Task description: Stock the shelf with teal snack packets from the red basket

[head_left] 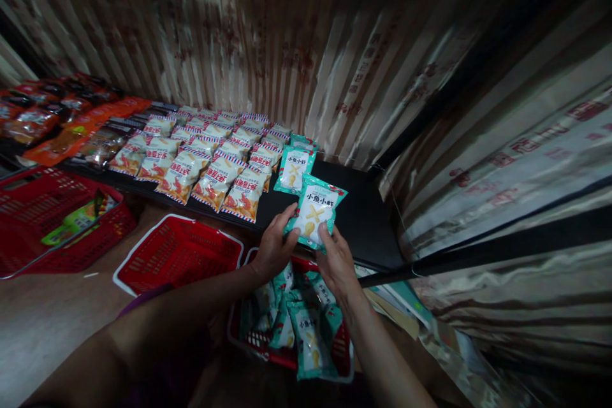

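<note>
Head view: half-curled hands (276, 243) (339, 262) grip teal packet (316, 211), long axis pointing away, tipped right

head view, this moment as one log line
left hand, right hand: holding teal bag | black shelf: teal bags beside white-orange bags | red basket: more teal bags

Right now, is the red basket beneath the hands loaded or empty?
Loaded: green-and-white packets lie heaped in the red basket, one overlapping its near rim. How deep the heap goes, I cannot tell.
</note>
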The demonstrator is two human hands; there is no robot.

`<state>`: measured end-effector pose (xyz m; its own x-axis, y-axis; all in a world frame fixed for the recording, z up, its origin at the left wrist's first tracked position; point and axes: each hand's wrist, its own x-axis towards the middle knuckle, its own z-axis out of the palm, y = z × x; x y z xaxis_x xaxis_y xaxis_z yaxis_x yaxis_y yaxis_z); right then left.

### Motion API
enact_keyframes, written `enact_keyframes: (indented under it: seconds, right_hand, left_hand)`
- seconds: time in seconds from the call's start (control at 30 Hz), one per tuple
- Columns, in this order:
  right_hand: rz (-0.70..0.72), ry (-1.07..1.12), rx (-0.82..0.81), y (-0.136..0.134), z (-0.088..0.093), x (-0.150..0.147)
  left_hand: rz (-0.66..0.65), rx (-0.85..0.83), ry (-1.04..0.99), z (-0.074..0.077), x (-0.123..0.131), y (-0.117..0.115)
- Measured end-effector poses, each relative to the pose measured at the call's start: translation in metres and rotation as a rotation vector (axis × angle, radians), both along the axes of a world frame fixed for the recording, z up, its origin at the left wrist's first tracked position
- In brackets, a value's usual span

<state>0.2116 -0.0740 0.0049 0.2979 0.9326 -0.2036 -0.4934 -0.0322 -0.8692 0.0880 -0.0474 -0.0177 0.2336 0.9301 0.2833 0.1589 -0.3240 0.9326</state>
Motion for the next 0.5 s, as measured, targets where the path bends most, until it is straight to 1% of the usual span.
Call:
enact_keyframes:
  seconds: [0.1,0.23,0.33,0.5]
  right_hand:
    - [0.003,-0.126,-0.008,0.009,-0.009,0.002]
    - [-0.025,-0.279,0.003,0.032,-0.018,0.004]
    - [-0.031,-0.343,0.03,0.052,-0.021,0.001]
    - [-0.066,-0.438,0.021,0.075,-0.022,-0.006]
  left_hand:
    - [0.04,0.054,0.037,0.001,-0.001,0.01]
    - [0.127,0.093,0.08,-0.001,-0.002,0.025]
    - [0.185,0.096,0.135,-0.004,-0.002,0.038]
    - [0.209,0.15,0.185,-0.009,-0.003,0.054]
